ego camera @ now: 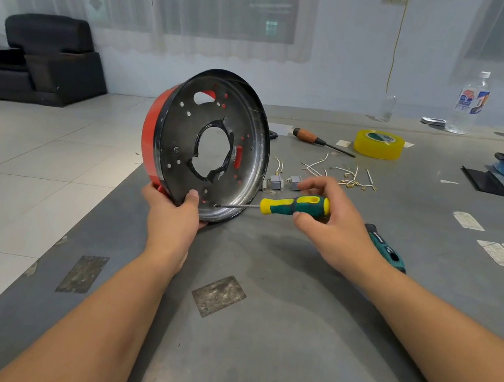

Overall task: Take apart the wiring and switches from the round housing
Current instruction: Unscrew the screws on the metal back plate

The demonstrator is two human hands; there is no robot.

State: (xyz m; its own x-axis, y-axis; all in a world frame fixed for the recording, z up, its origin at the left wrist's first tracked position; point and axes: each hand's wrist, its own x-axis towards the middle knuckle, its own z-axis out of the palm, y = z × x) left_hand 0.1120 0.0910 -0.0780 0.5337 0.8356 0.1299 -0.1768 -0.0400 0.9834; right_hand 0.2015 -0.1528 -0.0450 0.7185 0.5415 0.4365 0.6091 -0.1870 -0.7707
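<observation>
Head view: loose wires (pixel 346 175), switches (pixel 284 182) behind housing (pixel 205 144)

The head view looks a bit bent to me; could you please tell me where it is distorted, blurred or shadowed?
Head view: wide-angle bending curves the table edges and stretches the forearms; the curtains and bottles behind are soft; the right hand casts a soft shadow on the table; the housing and screwdriver are sharp.
</observation>
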